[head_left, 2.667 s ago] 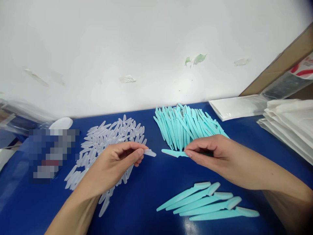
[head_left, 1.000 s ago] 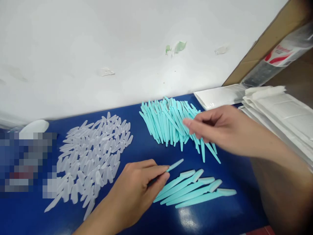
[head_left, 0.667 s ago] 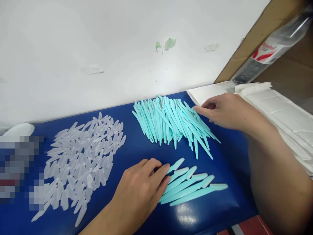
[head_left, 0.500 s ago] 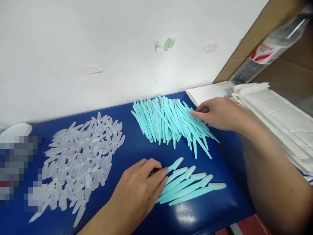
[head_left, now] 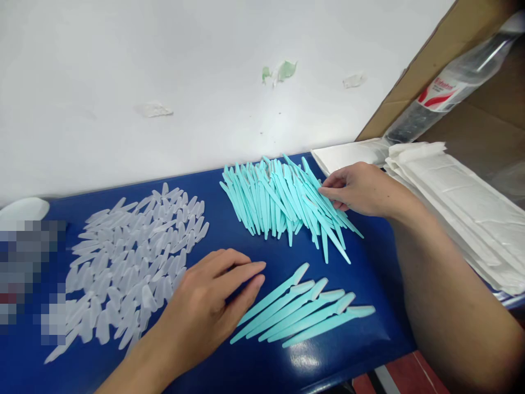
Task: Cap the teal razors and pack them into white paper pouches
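Turquoise eyebrow razors (head_left: 266, 205) lie in a dense pile near the wall. At the pile's right edge, my right hand (head_left: 348, 189) has thumb and fingertips closed on an eyebrow razor, though the fingers partly hide the grip. A slanted row of several more eyebrow razors (head_left: 301, 314) lies closer to me, heads to the right, handles overlapping. Just left of this row hovers my left hand (head_left: 217, 295), open and holding nothing, its thumb apart from the fingers. Beyond it, translucent blade caps (head_left: 127, 257) are spread on the blue tabletop (head_left: 229, 361), partly hidden by the hand.
White padded packets (head_left: 471, 202) are stacked at the right. A labelled plastic bottle (head_left: 447, 93) leans in a cardboard box (head_left: 394, 106) behind them. The white wall (head_left: 197, 71) bounds the table's back. A white rounded object (head_left: 27, 212) sits at the far left.
My left hand has let go of the top razor in the row and drawn back left, fingers parting. Razors at the pile's right side have shifted upward near my right hand, which stays there.
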Demonstrator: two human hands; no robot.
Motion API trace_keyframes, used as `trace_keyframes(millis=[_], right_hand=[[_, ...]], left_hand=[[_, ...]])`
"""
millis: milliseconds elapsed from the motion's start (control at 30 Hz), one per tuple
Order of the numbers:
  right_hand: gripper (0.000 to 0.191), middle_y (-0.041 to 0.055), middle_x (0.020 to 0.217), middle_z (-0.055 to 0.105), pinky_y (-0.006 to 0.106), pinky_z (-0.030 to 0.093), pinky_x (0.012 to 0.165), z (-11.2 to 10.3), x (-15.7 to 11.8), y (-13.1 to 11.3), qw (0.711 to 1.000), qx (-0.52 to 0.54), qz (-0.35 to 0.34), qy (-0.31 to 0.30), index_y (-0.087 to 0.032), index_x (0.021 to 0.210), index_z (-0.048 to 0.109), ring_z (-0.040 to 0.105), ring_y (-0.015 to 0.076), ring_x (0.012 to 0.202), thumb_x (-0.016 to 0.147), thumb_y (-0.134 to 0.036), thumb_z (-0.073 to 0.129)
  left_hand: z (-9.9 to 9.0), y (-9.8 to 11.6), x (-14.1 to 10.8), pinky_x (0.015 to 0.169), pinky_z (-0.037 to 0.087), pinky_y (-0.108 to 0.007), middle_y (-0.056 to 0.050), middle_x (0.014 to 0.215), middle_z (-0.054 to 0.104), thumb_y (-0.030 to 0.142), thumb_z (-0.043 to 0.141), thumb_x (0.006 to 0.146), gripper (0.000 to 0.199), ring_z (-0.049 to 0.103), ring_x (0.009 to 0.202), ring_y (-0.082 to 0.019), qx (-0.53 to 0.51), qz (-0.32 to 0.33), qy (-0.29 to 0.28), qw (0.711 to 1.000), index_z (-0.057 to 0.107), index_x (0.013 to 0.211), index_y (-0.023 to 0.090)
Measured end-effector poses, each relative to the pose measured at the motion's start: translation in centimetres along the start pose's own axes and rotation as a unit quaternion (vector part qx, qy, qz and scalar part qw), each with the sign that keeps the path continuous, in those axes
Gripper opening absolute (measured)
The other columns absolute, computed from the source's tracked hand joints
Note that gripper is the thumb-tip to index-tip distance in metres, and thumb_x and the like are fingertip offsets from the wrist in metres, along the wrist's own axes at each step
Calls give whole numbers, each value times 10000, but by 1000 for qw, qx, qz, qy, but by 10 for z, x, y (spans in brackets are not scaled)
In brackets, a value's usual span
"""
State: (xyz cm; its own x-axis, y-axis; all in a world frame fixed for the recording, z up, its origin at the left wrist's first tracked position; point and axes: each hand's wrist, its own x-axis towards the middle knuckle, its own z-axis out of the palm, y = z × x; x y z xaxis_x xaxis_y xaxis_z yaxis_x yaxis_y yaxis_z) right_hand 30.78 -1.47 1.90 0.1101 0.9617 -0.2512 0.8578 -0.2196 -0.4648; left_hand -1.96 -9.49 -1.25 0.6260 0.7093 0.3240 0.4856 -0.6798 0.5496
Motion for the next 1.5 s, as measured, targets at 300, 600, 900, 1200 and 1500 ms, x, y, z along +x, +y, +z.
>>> trace_keyframes(millis=[300, 600, 900, 1200, 1500], right_hand=[[254, 59, 707, 767, 363, 545, 655, -12, -12, -2, 999, 30, -15, -9, -182, 872, 806, 724, 212, 654, 867, -414, 702], [364, 61, 836, 776, 327, 466, 669, -7, -32, -19, 970, 190, -148, -45, -201, 903, 734, 654, 174, 742, 929, -563, 723], [359, 34, 861, 758, 320, 572, 719, 45, -48, -54, 908, 303, -112, -266, -215, 1127, 683, 753, 209, 814, 918, -493, 773], [259, -39, 779, 512, 258, 391, 579, 55, -51, -59, 917, 210, -135, -311, -261, 980, 667, 414, 114, 657, 1065, -476, 550], [201, -51, 732, 423, 266, 316, 552, 59, -50, -60, 915, 218, -126, -314, -262, 982, 739, 344, 120, 646, 1002, -444, 655]], left_hand=[[-9, -7, -2, 690, 552, -238, -59, 980, 770, 194, 656, 1027, 204, 715, 792, -153, -5, -43, 10, 999, 810, 1159, 206], [-68, -23, 1, 635, 492, -227, 0, 899, 786, 339, 708, 1004, 132, 681, 751, -147, 70, -169, 139, 973, 801, 971, 252], [-77, -63, -17, 568, 443, -279, -8, 905, 738, 511, 702, 976, 280, 582, 614, -138, 85, -277, 0, 957, 853, 1059, 291], [-35, -61, -8, 704, 500, -339, -63, 946, 750, 335, 650, 1026, 240, 711, 868, -245, 189, -196, 17, 962, 858, 1075, 227], [-31, -45, -1, 802, 529, -397, -90, 1100, 793, 231, 571, 1011, 275, 738, 983, -300, 152, -226, -35, 962, 788, 1176, 193]])
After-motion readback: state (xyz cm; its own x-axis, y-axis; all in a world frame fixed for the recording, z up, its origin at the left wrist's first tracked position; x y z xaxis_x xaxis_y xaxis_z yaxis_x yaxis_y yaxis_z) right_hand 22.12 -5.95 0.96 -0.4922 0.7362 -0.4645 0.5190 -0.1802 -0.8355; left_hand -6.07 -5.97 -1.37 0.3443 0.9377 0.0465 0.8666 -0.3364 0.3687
